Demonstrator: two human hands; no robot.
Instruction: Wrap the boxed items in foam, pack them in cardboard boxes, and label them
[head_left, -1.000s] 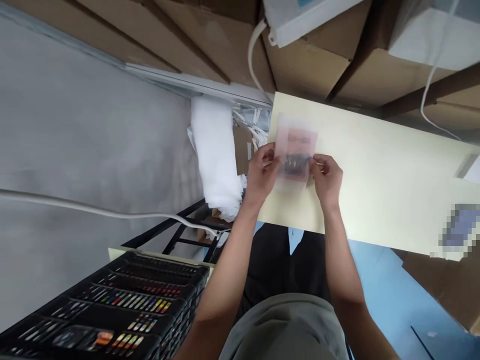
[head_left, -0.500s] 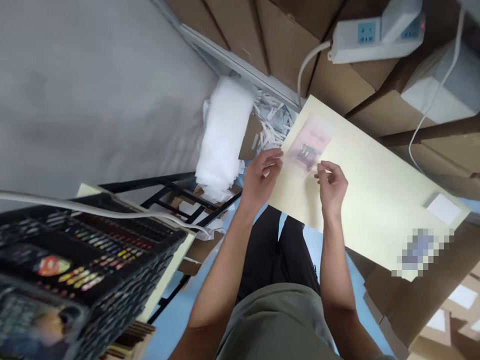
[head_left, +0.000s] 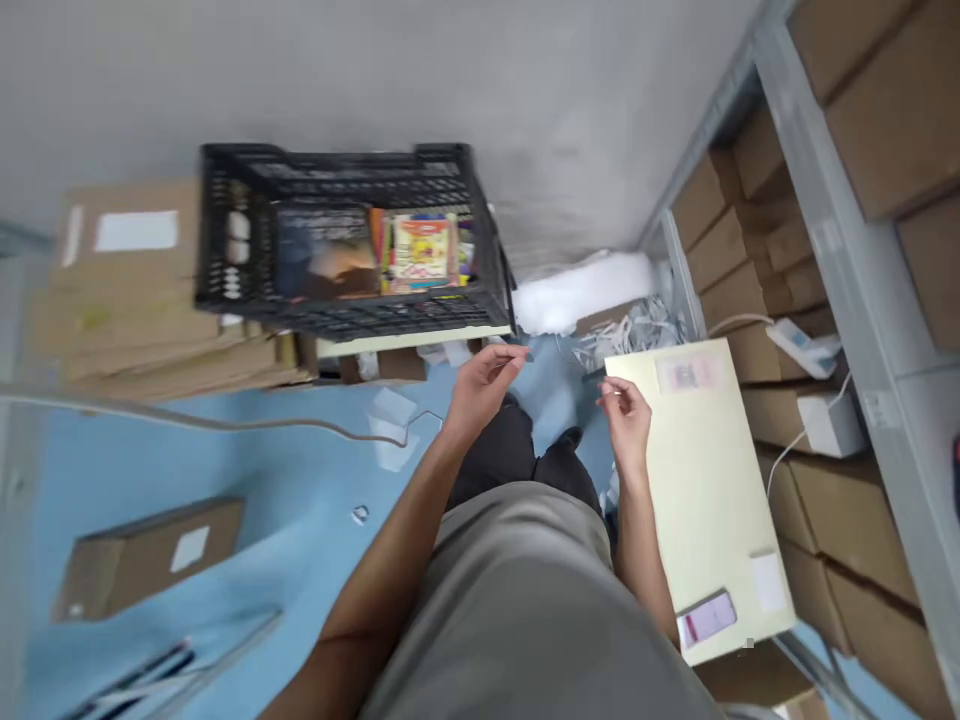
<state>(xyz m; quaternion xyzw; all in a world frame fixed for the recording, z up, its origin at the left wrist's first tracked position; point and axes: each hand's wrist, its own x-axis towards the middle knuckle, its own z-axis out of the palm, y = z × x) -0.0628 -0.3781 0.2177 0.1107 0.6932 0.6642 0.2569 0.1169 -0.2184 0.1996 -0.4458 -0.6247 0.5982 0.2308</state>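
Note:
My left hand point(head_left: 484, 395) is in front of the black plastic crate point(head_left: 352, 325), thumb and fingers pinched together. A small dark bit shows at its fingertips, too small to name. Beside the left edge of the pale yellow board point(head_left: 709, 470) is my right hand point(head_left: 628, 425), its fingers also drawn together, with a dark, thin edge near the tips that I cannot make out. A flat pinkish packet point(head_left: 688, 373) lies on the far end of the board, apart from both hands. Inside the crate, colourful packs point(head_left: 422, 250) stand next to a dark printed item point(head_left: 326, 255).
A phone point(head_left: 706, 618) and a white block point(head_left: 767, 582) lie on the board's near end. Shelves of cardboard boxes point(head_left: 847, 500) and a power strip point(head_left: 802, 347) are at right. Flattened cardboard point(head_left: 142, 300) is stacked at left. A cable point(head_left: 247, 424) crosses above the blue floor.
The view has swung left, bringing the crate to the front. Both hands have left the pinkish packet, which stays on the board, and are now off the board's left side.

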